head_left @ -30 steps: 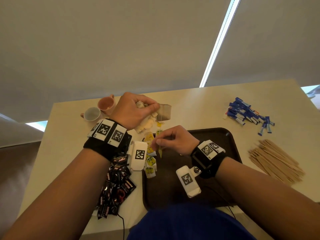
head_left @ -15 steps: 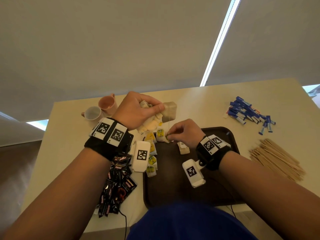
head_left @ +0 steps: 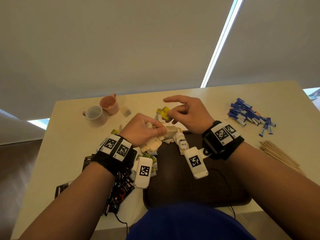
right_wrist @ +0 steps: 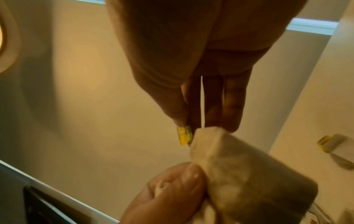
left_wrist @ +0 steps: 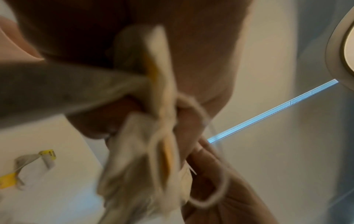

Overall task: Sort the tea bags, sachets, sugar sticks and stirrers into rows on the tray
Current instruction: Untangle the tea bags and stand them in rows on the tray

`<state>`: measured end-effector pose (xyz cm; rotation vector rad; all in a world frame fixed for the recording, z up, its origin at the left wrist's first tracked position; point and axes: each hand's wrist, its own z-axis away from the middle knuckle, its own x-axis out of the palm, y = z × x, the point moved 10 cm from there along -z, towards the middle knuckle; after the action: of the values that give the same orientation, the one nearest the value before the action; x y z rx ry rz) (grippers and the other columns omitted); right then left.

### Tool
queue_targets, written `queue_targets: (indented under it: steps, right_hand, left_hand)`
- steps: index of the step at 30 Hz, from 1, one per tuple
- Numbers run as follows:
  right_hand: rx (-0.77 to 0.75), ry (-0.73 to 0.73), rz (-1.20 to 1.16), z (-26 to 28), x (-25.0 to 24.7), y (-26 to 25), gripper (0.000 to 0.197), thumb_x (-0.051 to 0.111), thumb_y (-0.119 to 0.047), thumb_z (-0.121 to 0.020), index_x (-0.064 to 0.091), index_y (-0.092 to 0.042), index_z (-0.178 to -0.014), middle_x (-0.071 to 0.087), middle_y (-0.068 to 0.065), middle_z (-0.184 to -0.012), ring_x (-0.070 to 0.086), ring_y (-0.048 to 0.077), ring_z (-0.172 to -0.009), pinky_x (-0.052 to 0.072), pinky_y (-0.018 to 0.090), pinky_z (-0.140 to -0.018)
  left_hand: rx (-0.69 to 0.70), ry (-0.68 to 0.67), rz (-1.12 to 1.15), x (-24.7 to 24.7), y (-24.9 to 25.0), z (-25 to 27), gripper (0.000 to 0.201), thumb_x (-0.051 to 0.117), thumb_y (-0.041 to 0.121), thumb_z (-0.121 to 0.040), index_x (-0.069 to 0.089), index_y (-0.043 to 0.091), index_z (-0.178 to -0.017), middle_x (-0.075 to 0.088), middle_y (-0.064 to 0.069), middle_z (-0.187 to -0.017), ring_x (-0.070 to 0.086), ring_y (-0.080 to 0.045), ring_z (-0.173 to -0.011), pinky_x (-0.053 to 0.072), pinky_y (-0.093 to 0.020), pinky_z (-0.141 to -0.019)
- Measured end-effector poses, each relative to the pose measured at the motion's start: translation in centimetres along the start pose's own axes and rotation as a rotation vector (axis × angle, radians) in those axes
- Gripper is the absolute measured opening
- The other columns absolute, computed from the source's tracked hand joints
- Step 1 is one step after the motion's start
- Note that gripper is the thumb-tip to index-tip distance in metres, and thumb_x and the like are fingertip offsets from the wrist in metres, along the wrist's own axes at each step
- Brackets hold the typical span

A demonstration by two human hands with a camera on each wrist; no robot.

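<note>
My left hand grips a bunch of beige tea bags above the tray's far left corner; the bunch fills the left wrist view with tangled strings. My right hand pinches a yellow tea-bag tag just beyond, its string running down to a bag in the left hand's bunch. The tag shows between thumb and finger. The dark brown tray lies in front of me with a couple of tea bags near its far edge.
Black sachets lie left of the tray, blue sugar sticks at the far right, wooden stirrers at the right. Two cups stand at the far left. Loose tea bags lie on the table.
My right hand has risen from the tray's far edge and moved away from me, pulling a yellow tag on its string. The left hand with its bunch came nearer, toward the tray.
</note>
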<state>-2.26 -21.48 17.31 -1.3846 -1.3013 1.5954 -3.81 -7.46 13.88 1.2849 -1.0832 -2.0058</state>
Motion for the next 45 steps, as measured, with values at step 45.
queue_targets:
  steps: [45]
  right_hand:
    - [-0.018, 0.002, 0.309, 2.2, -0.3, 0.7, 0.017, 0.073, -0.016, -0.087, 0.063, -0.027, -0.094, 0.071, -0.007, -0.078, 0.067, 0.006, -0.070, 0.055, 0.017, -0.068]
  left_hand:
    - [0.033, 0.017, 0.068, -1.6, -0.1, -1.0, 0.008, 0.076, 0.023, -0.086, 0.076, 0.029, -0.082, 0.074, 0.011, -0.082, 0.068, -0.005, -0.079, 0.052, -0.028, -0.075]
